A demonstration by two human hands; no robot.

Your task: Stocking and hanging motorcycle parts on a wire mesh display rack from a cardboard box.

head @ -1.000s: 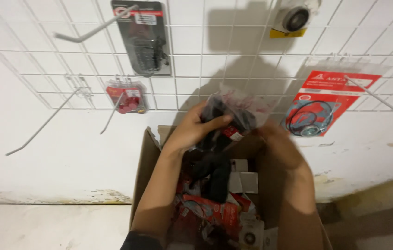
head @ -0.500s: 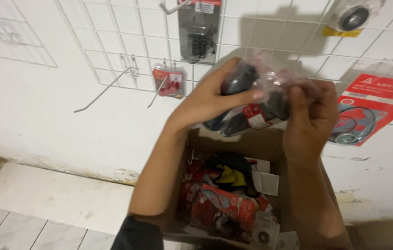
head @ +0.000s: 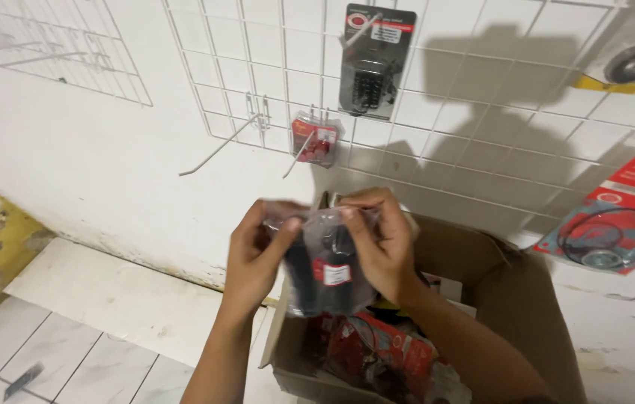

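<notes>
While both hands (head: pixel 317 251) pinch clear packet (head: pixel 326 273), red-labelled, above carton (head: pixel 527 299).

Looks like a small parts shop or its stockroom: white wire grid panel (head: pixel 272 82) on the wall with hooks (head: pixel 216 150), packaged parts (head: pixel 373 60) hanging for display, plus a cardboard box (head: pixel 512 299) full of bagged stock on the tiled floor (head: pixel 48 352).

Hard, fairly bright light comes from behind the viewer, throwing a sharp dark shadow of head and arms onto the white wall (head: pixel 70 164) and wire grid (head: pixel 482 90). The clear plastic bag (head: pixel 325 262) shows faint glare. Slight motion softness; the lower corners dim.
</notes>
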